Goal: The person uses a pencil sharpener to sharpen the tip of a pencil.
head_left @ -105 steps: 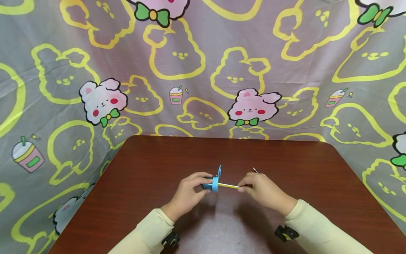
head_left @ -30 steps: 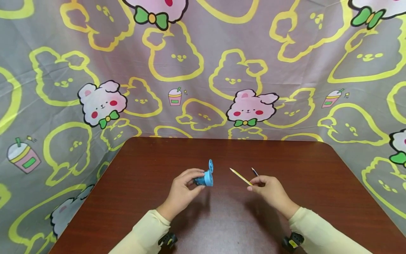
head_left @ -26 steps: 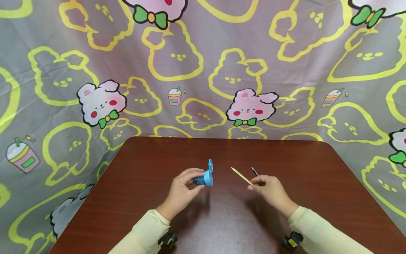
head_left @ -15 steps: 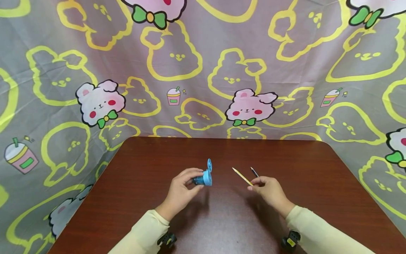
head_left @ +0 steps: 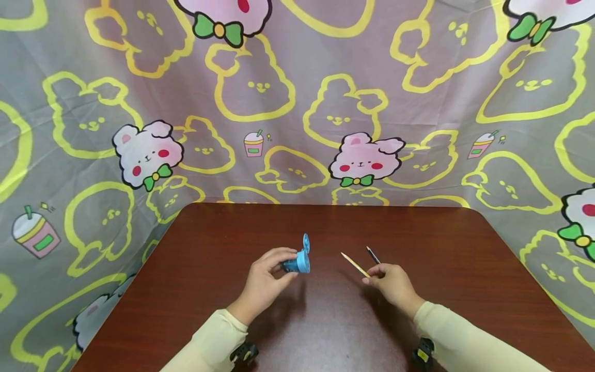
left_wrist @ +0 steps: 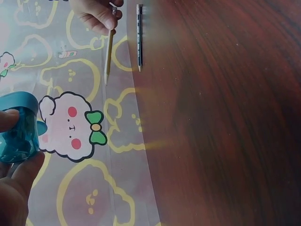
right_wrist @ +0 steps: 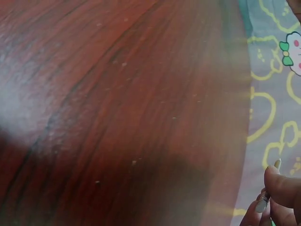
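Observation:
My left hand (head_left: 265, 281) grips a small blue pencil sharpener (head_left: 303, 262) with a clear blue body. Its round lid stands flipped up, and its mouth faces right. In the left wrist view, thumb and fingers wrap the sharpener (left_wrist: 21, 132) at the left edge. A yellow pencil (head_left: 355, 264) is pinched between thumb and fingers of my right hand (head_left: 395, 284), its sharpened point aimed up and left, apart from the sharpener. Just behind that hand lies a dark pencil (head_left: 373, 254), partly hidden in the head view. The right wrist view catches only the right hand's fingertips (right_wrist: 287, 188) in its lower corner.
Both hands are over a dark red-brown wooden table (head_left: 223, 232) with rounded far corners. A grey curtain (head_left: 288, 62) printed with yellow outlines and rabbit faces hangs behind it and along the sides. Black wrist cameras are strapped below both sleeves.
The yellow pencil, in the sharpener 3.5 seconds ago, is now out of it, held to the right. Left hand and sharpener moved slightly left. Over the last half second the right hand lowered slightly.

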A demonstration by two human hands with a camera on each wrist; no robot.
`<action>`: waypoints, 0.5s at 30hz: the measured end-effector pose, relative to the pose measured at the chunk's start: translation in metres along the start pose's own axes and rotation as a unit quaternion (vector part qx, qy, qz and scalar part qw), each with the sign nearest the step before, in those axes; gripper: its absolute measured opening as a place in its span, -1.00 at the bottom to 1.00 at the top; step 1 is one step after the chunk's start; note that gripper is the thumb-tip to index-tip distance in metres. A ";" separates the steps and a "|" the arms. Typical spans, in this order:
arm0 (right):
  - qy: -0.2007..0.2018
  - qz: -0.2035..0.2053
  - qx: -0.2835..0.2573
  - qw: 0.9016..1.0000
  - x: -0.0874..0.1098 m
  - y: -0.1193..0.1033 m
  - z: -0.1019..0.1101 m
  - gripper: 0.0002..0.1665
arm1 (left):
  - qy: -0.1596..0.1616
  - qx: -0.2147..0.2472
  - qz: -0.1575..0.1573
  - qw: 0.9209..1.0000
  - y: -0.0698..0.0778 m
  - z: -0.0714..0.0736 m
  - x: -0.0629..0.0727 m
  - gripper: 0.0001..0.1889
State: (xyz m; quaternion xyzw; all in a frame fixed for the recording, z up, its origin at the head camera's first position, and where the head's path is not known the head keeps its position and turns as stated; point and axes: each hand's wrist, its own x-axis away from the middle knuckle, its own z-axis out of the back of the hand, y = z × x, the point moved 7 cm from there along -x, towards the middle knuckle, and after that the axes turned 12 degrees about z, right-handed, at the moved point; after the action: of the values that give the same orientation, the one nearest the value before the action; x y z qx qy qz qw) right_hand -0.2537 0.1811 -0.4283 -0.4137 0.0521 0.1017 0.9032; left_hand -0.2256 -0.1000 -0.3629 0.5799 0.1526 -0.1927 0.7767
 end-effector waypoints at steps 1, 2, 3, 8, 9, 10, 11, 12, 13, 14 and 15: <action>-0.001 0.001 0.002 1.000 0.000 0.000 -0.001 -0.83 | 0.000 -0.001 0.000 1.000 0.000 0.000 0.000 -0.63; -0.001 0.003 0.003 1.000 0.000 0.000 -0.001 -0.83 | -0.001 -0.002 0.002 1.000 0.000 0.000 0.000 -0.63; -0.001 0.003 0.005 1.000 0.000 0.001 -0.001 -0.83 | -0.003 -0.001 0.003 1.000 0.000 -0.001 0.000 -0.63; -0.005 -0.003 0.018 1.000 -0.001 0.002 -0.001 -0.83 | -0.007 0.002 0.009 1.000 0.000 -0.001 0.000 -0.63; -0.007 -0.006 0.022 1.000 -0.001 0.003 -0.001 -0.83 | -0.006 0.003 0.009 1.000 -0.001 -0.001 0.000 -0.63; -0.009 -0.008 0.025 1.000 -0.001 0.005 -0.002 -0.83 | -0.006 0.003 0.010 1.000 -0.001 -0.001 0.000 -0.63; -0.012 -0.011 0.028 0.999 -0.001 0.006 -0.002 -0.83 | -0.006 0.003 0.010 1.000 -0.001 -0.001 0.000 -0.63; -0.015 -0.012 0.031 0.999 -0.001 0.007 -0.002 -0.83 | -0.005 0.003 0.011 1.000 -0.001 -0.001 0.000 -0.64; -0.017 -0.013 0.034 0.999 -0.001 0.008 -0.003 -0.83 | -0.005 0.003 0.012 1.000 -0.001 -0.001 0.000 -0.64; -0.019 -0.015 0.036 0.999 -0.001 0.009 -0.003 -0.84 | -0.005 0.002 0.011 1.000 -0.001 -0.001 0.000 -0.63; -0.022 -0.014 0.040 0.999 -0.001 0.010 -0.003 -0.84 | -0.005 0.003 0.012 1.000 -0.001 -0.001 0.000 -0.63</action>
State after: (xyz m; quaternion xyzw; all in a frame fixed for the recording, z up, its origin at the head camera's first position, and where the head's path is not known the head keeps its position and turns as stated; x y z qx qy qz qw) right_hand -0.2573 0.1844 -0.4374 -0.3754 0.0307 0.0955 0.9214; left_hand -0.2263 -0.0996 -0.3637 0.5828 0.1413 -0.1866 0.7782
